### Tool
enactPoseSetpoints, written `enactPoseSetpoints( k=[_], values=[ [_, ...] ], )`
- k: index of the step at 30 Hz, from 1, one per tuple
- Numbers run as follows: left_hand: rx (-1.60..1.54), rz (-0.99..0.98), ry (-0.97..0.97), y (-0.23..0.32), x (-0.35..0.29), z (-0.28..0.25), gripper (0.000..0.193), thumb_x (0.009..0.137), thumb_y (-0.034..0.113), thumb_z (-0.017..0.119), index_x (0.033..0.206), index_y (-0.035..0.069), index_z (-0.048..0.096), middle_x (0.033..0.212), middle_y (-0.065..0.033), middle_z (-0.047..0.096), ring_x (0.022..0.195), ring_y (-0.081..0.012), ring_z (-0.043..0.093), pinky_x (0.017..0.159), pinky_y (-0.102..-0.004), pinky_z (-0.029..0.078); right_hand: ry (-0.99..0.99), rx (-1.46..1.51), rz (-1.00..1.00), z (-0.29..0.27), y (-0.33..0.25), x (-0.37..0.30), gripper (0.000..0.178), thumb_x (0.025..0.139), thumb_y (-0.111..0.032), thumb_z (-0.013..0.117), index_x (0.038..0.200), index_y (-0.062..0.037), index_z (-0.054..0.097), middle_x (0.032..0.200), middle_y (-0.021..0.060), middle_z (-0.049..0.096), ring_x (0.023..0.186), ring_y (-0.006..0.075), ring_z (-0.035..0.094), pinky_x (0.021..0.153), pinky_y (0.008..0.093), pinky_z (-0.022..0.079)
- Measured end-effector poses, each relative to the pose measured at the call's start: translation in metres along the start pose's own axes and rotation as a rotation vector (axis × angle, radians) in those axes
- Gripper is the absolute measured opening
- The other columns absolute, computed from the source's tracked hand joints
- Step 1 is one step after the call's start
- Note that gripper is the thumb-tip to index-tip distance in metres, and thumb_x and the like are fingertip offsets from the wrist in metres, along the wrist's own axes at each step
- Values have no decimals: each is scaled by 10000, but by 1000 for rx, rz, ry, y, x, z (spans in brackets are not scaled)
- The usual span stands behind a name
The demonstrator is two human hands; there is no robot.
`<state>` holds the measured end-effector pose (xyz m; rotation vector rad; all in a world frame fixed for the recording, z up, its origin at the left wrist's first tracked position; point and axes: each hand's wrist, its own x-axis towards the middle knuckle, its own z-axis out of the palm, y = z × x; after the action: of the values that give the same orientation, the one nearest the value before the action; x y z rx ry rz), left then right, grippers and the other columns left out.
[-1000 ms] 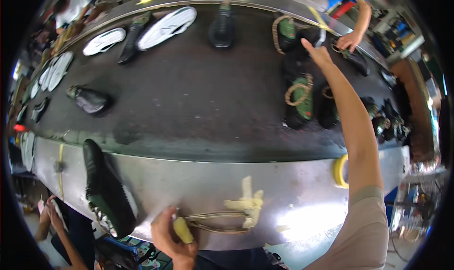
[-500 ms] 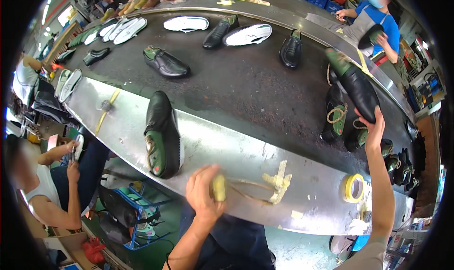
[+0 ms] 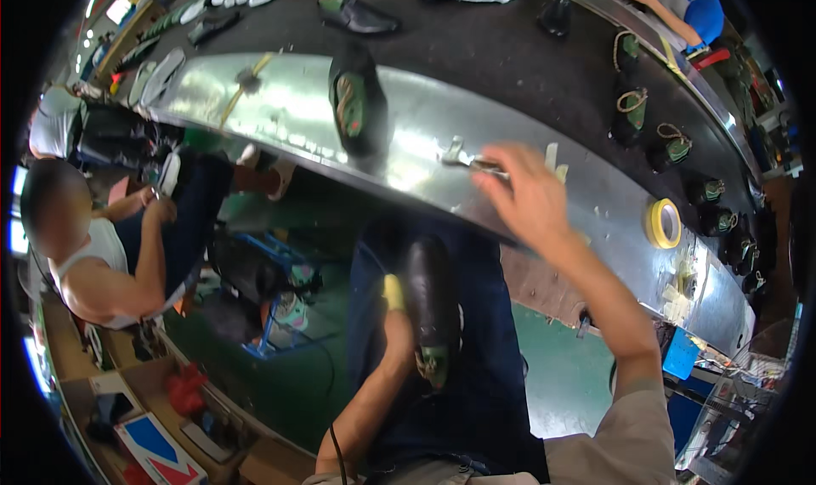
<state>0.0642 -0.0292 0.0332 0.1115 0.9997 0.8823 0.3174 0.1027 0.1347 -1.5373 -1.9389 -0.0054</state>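
Head view: looks down over dark trousers (image 3: 484, 400) at the lower middle, with a metal ledge (image 3: 603, 204) curving across beyond
Lap shoe (image 3: 427, 281): lies lengthwise on the trousers, black, toe toward the ledge, green heel part nearest the body
Left hand (image 3: 397, 323): sits close along the left side of the lap shoe, with a yellow wrap (image 3: 393, 292) on one digit
Left grip: partly hidden by the lap shoe; cannot tell how far closed, nor whether holding or only touching
Right hand (image 3: 529, 194): reaches over the ledge, fingers bent, thumb set apart from them
Right grip: half curled at the handle end of a metal tool (image 3: 459, 153); blurred, so cannot tell whether closed on it
Metal tool: points its head leftward, out past the fingertips, over the ledge
Tape scraps (image 3: 552, 155): on the ledge, just beyond the right hand
Tape roll (image 3: 654, 223): yellow, on the ledge, farther right
Ledge shoe (image 3: 371, 115): black and green, left of the metal tool, apart from both hands
Dark work surface (image 3: 476, 56): bears black shoes (image 3: 367, 16), plus rope-looped black-and-green ones (image 3: 629, 119) at right
Seated person (image 3: 110, 272): at left, in a white sleeveless top, both hands at a pale-soled shoe (image 3: 170, 175)
Person in blue (image 3: 701, 17): beyond the dark work surface, upper right
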Motion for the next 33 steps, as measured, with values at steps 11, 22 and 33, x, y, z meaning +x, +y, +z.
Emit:
enactPoseSetpoints(
  k=[11, 22, 33],
  values=[
    [338, 1077, -337, 54, 3, -21, 556, 1184, 459, 398, 1432, 17, 627, 1317, -153, 685, 1298, -266, 633, 1166, -426, 489, -157, -132, 130, 5, -3, -21, 360, 1114, -379, 609, 1207, -49, 715, 934, 73, 709, 859, 279, 702, 815, 430, 545],
    [687, 471, -138, 43, 20, -28, 530, 1077, 53, 513, 1595, 167, 505, 1466, -124, 617, 1298, -265, 611, 1144, -346, 444, -765, 1019, 816, 8, -95, -132, 449, 1168, -331, 532, 1487, -19, 583, 1197, 108, 789, 945, 122, 728, 718, 287, 572],
    [917, 687, -268, 50, 26, -13, 486, 1054, 152, 602, 1526, 45, 560, 1619, -206, 529, 1488, -345, 530, 1239, -425, 387, -641, 1162, 1011, 2, -109, -154, 420, 1185, -335, 500, 1378, 11, 640, 1049, 53, 745, 889, 100, 699, 703, 275, 566]
  ],
)
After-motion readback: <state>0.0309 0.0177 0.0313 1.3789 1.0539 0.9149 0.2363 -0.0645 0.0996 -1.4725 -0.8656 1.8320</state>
